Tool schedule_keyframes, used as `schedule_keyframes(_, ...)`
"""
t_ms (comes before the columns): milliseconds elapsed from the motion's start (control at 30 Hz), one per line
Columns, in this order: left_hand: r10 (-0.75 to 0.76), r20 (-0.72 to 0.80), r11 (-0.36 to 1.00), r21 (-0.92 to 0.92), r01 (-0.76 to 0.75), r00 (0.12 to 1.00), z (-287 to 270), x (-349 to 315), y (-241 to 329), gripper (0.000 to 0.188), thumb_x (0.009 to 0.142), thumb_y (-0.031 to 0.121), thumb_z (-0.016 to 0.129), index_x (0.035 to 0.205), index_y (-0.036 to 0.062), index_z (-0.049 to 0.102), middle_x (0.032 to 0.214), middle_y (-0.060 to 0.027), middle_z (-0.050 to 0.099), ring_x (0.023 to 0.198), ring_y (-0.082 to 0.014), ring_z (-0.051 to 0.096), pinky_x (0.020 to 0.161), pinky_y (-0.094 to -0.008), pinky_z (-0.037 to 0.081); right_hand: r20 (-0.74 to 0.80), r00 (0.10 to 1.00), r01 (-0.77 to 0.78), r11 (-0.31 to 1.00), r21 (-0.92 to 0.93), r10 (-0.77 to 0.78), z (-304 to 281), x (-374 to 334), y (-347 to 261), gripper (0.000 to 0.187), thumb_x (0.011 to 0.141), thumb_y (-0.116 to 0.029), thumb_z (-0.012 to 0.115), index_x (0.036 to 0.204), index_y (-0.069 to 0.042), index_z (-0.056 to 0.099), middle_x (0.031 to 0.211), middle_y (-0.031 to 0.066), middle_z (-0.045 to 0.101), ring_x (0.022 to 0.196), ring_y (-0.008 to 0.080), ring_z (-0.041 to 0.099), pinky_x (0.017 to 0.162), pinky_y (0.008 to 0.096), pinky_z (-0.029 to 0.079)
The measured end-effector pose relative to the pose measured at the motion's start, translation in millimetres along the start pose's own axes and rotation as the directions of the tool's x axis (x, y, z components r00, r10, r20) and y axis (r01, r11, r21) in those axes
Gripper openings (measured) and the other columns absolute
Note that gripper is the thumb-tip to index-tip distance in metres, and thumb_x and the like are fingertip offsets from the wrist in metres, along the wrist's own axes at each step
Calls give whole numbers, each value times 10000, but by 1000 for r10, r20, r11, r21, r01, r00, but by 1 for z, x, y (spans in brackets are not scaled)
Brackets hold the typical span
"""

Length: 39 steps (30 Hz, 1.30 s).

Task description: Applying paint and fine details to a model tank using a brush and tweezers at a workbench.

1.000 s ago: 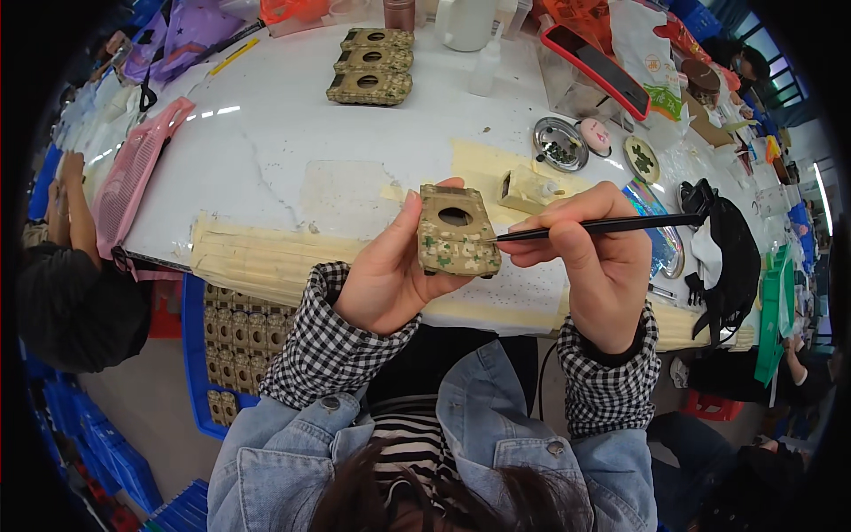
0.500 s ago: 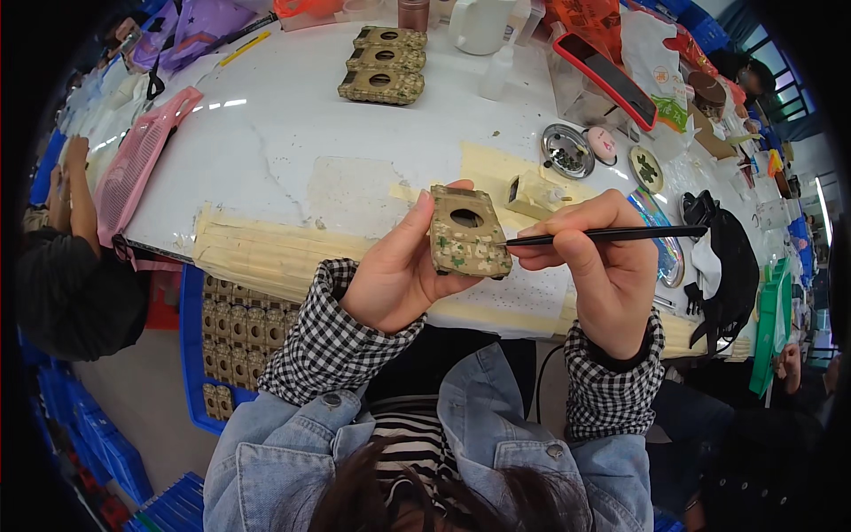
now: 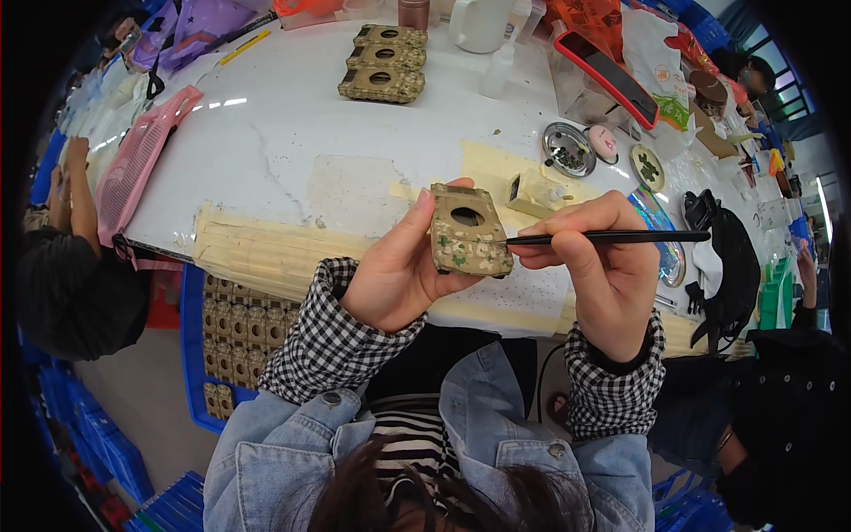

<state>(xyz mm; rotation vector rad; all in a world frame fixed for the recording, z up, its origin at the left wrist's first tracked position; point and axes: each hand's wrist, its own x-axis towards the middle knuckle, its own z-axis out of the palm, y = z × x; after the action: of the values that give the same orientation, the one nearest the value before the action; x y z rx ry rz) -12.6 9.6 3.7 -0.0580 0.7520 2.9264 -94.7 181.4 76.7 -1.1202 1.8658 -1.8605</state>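
Note:
My left hand (image 3: 391, 273) grips a camouflage-painted toy tank hull (image 3: 464, 248) by its left side, holding it tilted above the table's front edge. The hull has a round hole in its top and tan, brown and green blotches. A slim black paintbrush (image 3: 620, 237) is pinched in my right hand (image 3: 605, 266), its tip at the hull's right side. Beyond, a row of 3 similar hulls (image 3: 383, 64) sits on the table. Close to my right hand are a small taped block (image 3: 536, 193), a round metal dish (image 3: 568, 149) with dark bits and a paint-smeared oval lid (image 3: 648, 168).
A blue tray (image 3: 191, 341) of several hulls lies below the table edge at left. The white table (image 3: 257, 151) has masking tape along its front. A red-cased phone (image 3: 606, 80), a white jug (image 3: 480, 25) and a black bag (image 3: 729, 266) stand around. People work at both sides.
My hands, the hull and the brush have barely moved. At the right, the person in dark clothes has shifted, and a raised hand now shows near the green basket.

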Motion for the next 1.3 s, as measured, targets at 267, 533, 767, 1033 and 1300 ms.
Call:
schedule_keyframes(267, 2, -4, 1000, -10, -2, 1000, 0, 0, 0, 528, 997, 423, 179, 1406, 96, 243, 1286, -153, 472, 1115, -283, 557, 945, -348, 497, -2, 1000, 12, 1000, 7, -12, 1, -2, 1, 189, 917, -114, 552, 926, 58, 475, 877, 179, 614, 783, 225, 664, 696, 291, 568)
schedule_keyframes(533, 3, 11, 1000, -15, -3, 1000, 0, 0, 0, 526, 998, 418, 184, 1409, 94, 236, 1285, -147, 473, 1121, -285, 552, 951, -357, 490, -39, 999, 15, 998, 68, -12, 3, -4, 1, 112, 901, -47, 567, 929, 56, 536, 869, 110, 625, 802, 146, 641, 716, 242, 527)
schedule_keyframes(767, 14, 8, 1000, -14, -14, 1000, 1, 1, 0, 526, 998, 416, 201, 1407, 87, 234, 1285, -145, 469, 1133, -291, 542, 963, -370, 481, -37, 999, 24, 998, 66, -21, 3, -4, 1, 110, 896, -40, 573, 931, 57, 536, 870, 109, 626, 810, 148, 636, 720, 243, 520)
schedule_keyframes(1033, 13, 2, 1000, -19, -13, 1000, 1, 0, -1, 530, 998, 420, 197, 1405, 83, 241, 1279, -136, 470, 1133, -273, 539, 976, -383, 464, -47, 996, 81, 997, -20, -82, 3, -7, 4, 109, 857, -15, 618, 936, 49, 577, 872, 103, 622, 805, 146, 623, 716, 238, 497)
schedule_keyframes(1300, 19, 23, 999, -37, -19, 1000, -2, 1, -2, 528, 999, 418, 200, 1400, 80, 252, 1276, -124, 471, 1150, -252, 526, 995, -386, 444, -64, 991, 111, 988, -106, -118, 3, -8, 5, 113, 821, -7, 658, 914, 40, 613, 870, 93, 622, 790, 149, 596, 710, 247, 472)
